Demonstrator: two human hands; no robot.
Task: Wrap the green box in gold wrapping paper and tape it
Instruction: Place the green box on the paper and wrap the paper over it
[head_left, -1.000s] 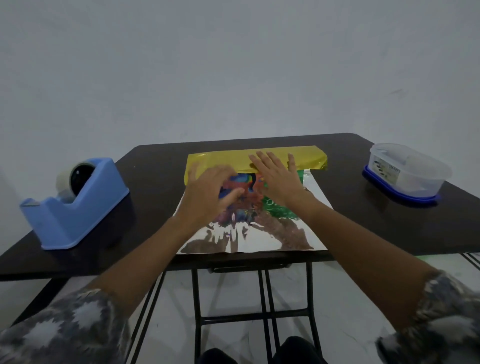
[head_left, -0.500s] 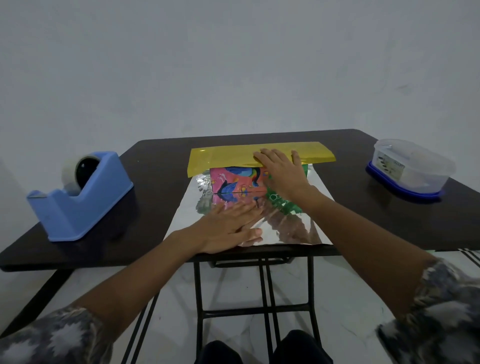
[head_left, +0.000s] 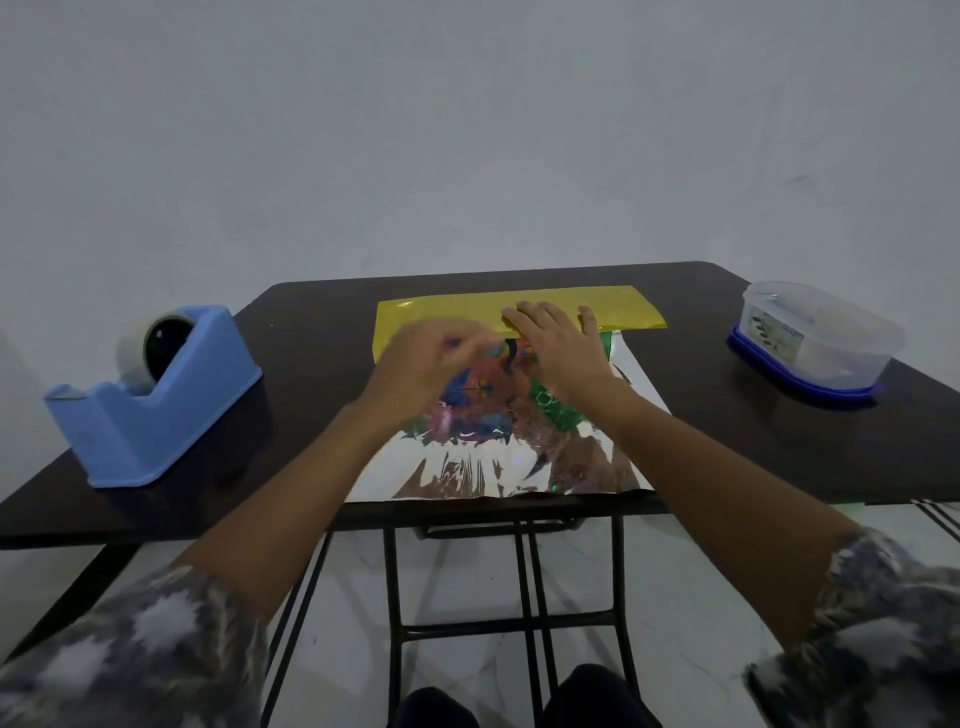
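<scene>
right hand (head_left: 558, 345): fingers straight, close together, pressing paper (head_left: 441, 317) onto box (head_left: 545, 402)
left hand (head_left: 426, 358): blurred, seemingly over box; fingers unreadable

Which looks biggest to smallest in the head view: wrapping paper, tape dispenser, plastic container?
1. Wrapping paper
2. Tape dispenser
3. Plastic container
The dispenser sits somewhat nearer the camera, so its lead over the container is unsure.
</scene>
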